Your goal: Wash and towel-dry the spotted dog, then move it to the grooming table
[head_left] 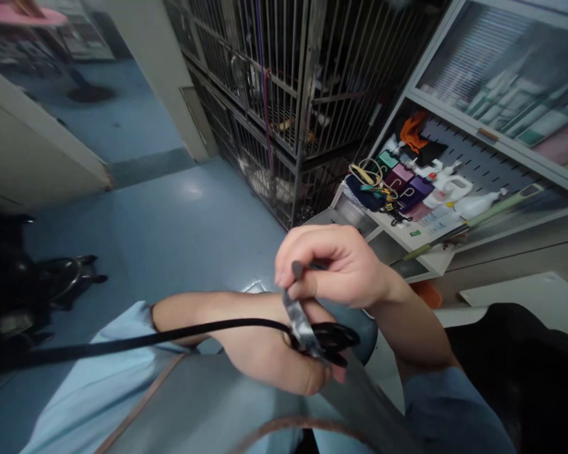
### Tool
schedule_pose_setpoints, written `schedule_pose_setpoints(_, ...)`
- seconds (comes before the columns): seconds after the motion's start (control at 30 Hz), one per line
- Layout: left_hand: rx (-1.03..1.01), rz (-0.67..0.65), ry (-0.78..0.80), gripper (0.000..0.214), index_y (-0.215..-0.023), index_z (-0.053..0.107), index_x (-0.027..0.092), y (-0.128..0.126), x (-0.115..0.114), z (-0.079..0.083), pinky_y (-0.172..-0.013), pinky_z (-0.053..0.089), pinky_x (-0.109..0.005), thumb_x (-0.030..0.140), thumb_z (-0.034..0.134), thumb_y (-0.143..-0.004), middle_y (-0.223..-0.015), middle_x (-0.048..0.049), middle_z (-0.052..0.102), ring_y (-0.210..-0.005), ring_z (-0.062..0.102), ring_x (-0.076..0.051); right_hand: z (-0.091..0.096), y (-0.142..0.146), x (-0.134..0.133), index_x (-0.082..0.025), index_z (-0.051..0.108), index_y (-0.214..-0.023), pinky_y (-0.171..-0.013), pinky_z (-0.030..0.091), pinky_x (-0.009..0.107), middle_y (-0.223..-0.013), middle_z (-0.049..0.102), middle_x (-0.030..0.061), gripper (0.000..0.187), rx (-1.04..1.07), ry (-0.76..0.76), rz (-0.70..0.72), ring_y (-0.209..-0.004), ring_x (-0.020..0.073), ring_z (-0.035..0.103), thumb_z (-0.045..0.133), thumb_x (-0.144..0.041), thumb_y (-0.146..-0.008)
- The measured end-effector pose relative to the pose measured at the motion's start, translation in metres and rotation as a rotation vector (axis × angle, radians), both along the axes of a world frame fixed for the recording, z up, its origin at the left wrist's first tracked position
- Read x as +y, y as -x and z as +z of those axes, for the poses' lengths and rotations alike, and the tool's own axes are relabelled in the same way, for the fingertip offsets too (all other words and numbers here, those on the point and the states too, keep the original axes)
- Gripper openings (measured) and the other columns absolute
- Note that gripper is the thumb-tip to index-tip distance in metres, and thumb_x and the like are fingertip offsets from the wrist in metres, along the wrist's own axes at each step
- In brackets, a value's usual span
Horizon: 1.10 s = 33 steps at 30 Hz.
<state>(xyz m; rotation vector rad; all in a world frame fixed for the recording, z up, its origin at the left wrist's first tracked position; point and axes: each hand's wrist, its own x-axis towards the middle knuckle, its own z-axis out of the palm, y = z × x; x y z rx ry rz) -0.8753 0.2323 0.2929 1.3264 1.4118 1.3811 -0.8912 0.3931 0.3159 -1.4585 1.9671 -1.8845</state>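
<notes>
Blue floor (170,227) fills the middle of the scene, running from the near left to the far wall. Beyond it, far and centre, stands a bank of metal cages (284,94) with barred doors. To the far right is a pale cabinet (454,75) whose shelf (421,243) carries white spray bottles (454,189), purple boxes (407,186), an orange cloth (413,131) and a long green-handled tool (483,217). At the near left sits a dark, blurred object on the floor (23,284). A grey surface (208,403) lies nearest the camera, under the forearms, both in light blue sleeves (89,391).

The left hand (269,347) comes in from the left, its grip closed around a black cord (146,337) that trails off to the near left edge. Just right of its fingers, at the cord's end, sits a black rounded piece (334,337), touching the hand; how it joins the cord is too blurred to tell.

The right hand (336,268) is directly above the left, the two touching. Its grip is pinched shut, thumb against fingertips, on the top of a grey, shiny strip (299,321) that hangs down from the fingers and crosses the cord beside the black piece. A small dark tip (297,270) shows above the thumb.
</notes>
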Motion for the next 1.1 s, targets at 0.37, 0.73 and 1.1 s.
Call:
schedule_pose_setpoints(0.37,-0.268,0.175,0.223,0.026,-0.088,0.05,0.021,-0.006,-0.009,0.006,-0.05,0.038,-0.02,0.019,0.072,-0.073,-0.072,0.0075,0.049,-0.059,0.043,-0.008,-0.045,-0.035,0.039,-0.021,0.073,-0.088,-0.071,0.056,0.027,-0.086,0.074,0.0032,0.009,0.143,0.072,-0.434,-0.079,0.0147,0.069,0.073,-0.023,-0.097)
schedule_pose_setpoints(0.73,-0.329,0.275,-0.049,0.056,-0.118,0.047,0.022,-0.016,-0.011,-0.016,-0.055,0.041,-0.023,0.069,0.065,-0.096,-0.09,0.0009,0.051,-0.068,0.046,-0.011,-0.042,-0.055,0.039,-0.028,0.072,-0.085,-0.117,0.049,0.052,-0.081,0.077,-0.0017,0.012,0.365,-0.2,-0.503,-0.102,0.0222,0.069,0.069,-0.025,-0.097)
schedule_pose_setpoints(1.1,-0.374,0.29,-0.064,0.043,-0.128,0.053,0.021,-0.022,-0.011,-0.01,-0.057,0.044,-0.024,0.055,0.054,-0.102,-0.09,-0.0019,0.057,-0.067,0.049,-0.013,-0.057,-0.072,0.03,-0.028,0.073,-0.094,-0.11,0.058,0.05,-0.098,0.082,0.0013,0.005,0.295,-0.001,-0.603,-0.087,0.0203,0.077,0.072,-0.033,-0.096)
